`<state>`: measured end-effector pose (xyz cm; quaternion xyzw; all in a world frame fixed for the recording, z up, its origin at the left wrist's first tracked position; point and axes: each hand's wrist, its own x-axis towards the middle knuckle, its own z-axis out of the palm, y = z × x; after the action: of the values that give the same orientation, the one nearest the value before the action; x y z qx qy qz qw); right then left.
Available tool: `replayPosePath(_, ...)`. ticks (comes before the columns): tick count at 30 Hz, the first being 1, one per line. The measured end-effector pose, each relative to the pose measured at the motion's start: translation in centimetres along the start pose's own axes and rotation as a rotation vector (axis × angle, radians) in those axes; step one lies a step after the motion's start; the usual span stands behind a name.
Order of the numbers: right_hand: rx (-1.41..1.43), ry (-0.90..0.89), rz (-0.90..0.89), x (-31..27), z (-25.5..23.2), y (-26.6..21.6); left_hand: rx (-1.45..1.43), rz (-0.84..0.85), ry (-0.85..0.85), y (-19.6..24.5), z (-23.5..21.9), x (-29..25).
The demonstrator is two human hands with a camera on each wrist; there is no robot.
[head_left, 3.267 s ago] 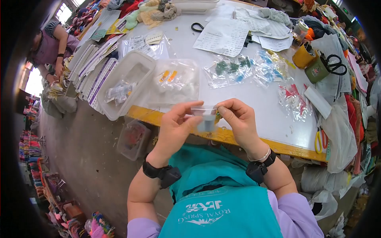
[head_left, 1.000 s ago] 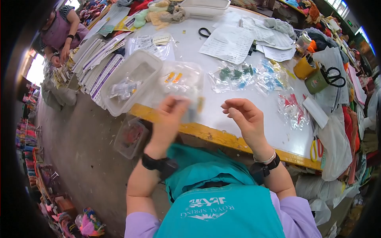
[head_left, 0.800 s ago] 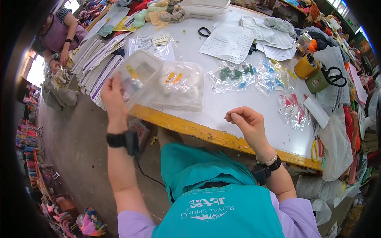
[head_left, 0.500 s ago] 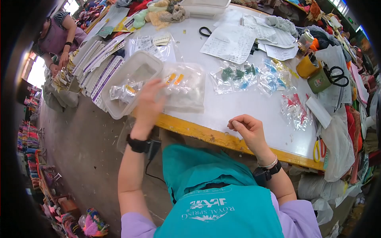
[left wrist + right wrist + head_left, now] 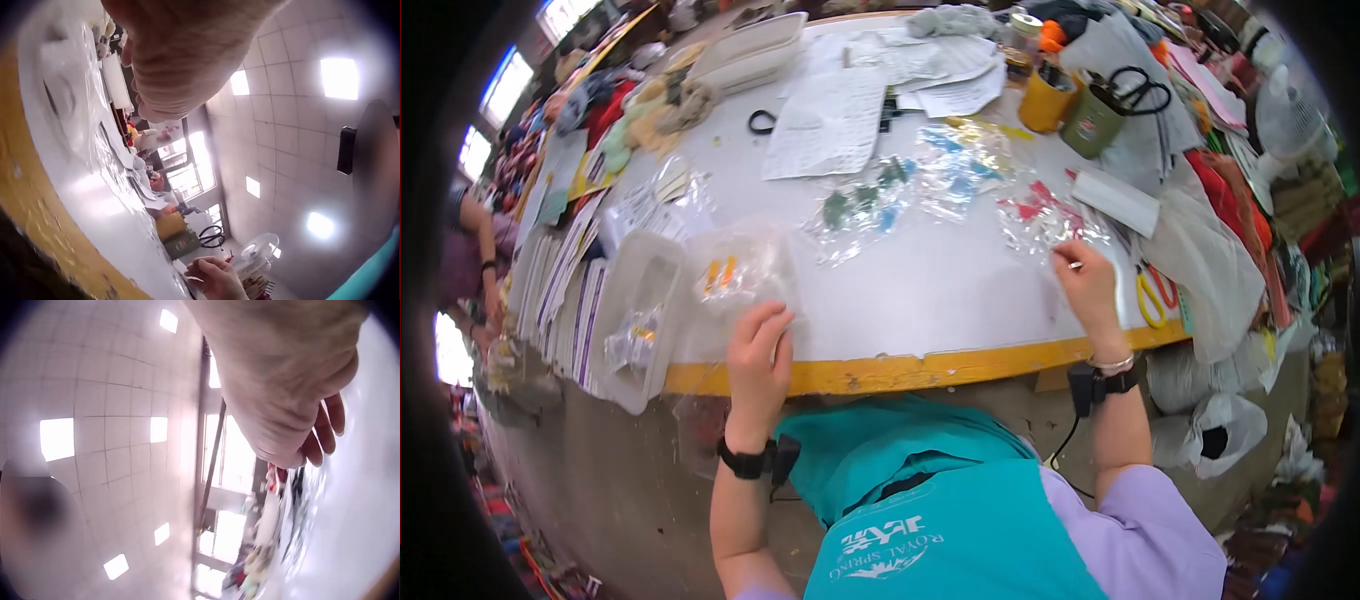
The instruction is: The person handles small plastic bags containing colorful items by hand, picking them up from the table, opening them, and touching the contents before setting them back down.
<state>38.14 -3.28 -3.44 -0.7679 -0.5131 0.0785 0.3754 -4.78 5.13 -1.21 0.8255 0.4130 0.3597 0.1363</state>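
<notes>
In the head view the left hand (image 5: 760,362) hovers over the table's front edge, its fingers loosely bent and nothing in them, just below a clear bag with orange labels (image 5: 745,270). The right hand (image 5: 1090,290) is at the near side of small clear bags with red contents (image 5: 1040,212); its fingers are bent, and whether they touch a bag cannot be told. Bags with green contents (image 5: 862,205) and bags with blue contents (image 5: 953,160) lie farther left. The left wrist view shows the left hand (image 5: 181,56) from the wrist; the right wrist view shows the right hand (image 5: 287,381) with curved fingers.
A white tray (image 5: 665,285) with small packets stands left, beside stacked cards (image 5: 560,290). Printed sheets (image 5: 825,125), a yellow cup (image 5: 1045,100) and a green cup (image 5: 1090,122) with black-handled scissors stand behind. Yellow-and-red-handled scissors (image 5: 1150,300) lie at the right edge.
The left hand put a small packet into the tray, then came back right, empty. The right hand moved right to the red bags. The head view has turned to the right.
</notes>
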Motion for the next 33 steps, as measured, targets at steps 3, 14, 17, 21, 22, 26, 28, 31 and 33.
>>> replayPosePath(3, -0.235, 0.132, -0.008, 1.0, -3.8, 4.8, -0.099, -0.054, -0.023, 1.0, 1.5, -1.4)
replayPosePath(14, -0.632, 0.081, -0.179, 5.0, -4.8, 9.4, -0.199, -0.130, -0.098, 4.1, 3.5, -1.9)
replayPosePath(17, -0.711, -0.026, -0.188, 6.2, -5.1, 9.7, -0.186, -0.131, -0.103, 4.4, 3.2, -2.4)
replayPosePath(21, -0.771, -0.101, -0.219, 7.0, -5.6, 10.7, -0.216, -0.188, -0.129, 4.4, 3.1, -3.2)
replayPosePath(22, -0.781, -0.099, -0.232, 7.2, -5.6, 11.0, -0.213, -0.185, -0.126, 4.5, 3.1, -3.3)
replayPosePath(26, -0.353, 0.138, -0.245, 7.5, -5.3, 12.9, -0.251, -0.257, -0.175, 5.5, 2.8, -3.1)
replayPosePath(28, 0.053, 0.090, 0.088, 7.4, -5.9, 11.2, -0.226, -0.196, -0.162, 5.5, 3.0, -2.9)
replayPosePath(31, 0.534, 0.054, 0.252, 7.4, -6.3, 9.3, -0.231, -0.133, -0.170, 5.9, 3.5, -2.0)
replayPosePath(33, 0.770, 0.020, 0.366, 6.5, -6.2, 6.8, -0.254, -0.091, -0.164, 6.5, 4.1, -1.0)
